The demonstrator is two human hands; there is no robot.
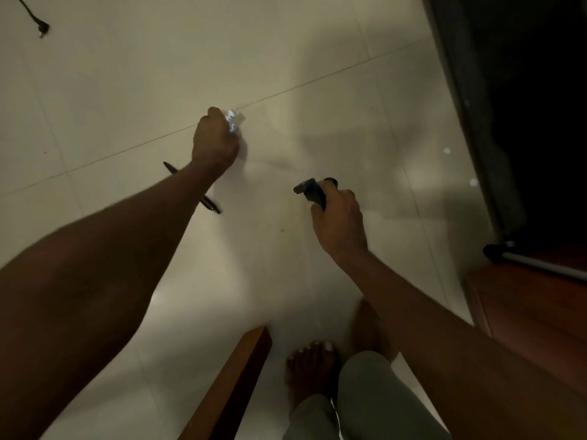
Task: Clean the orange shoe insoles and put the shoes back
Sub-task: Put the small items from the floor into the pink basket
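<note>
One head-worn camera, looked steeply down from standing height, faced the pale tile floor (286,74), both forearms reached into frame, bare feet (309,373) at bottom edge.

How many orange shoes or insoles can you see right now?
0. Only floor shows; left hand grips a white item, right hand a dark tool. Shoes may be out of frame.

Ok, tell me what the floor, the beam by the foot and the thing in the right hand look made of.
Floor: glazed ceramic tile, probably; pale, glossy, with thin grout lines and soft reflections.
Beam: looks like varnished wood; reddish-brown, square-edged, slight sheen.
Dark object gripped by the right hand: likely matt plastic or rubber; too dim and blurred to be sure.
</note>
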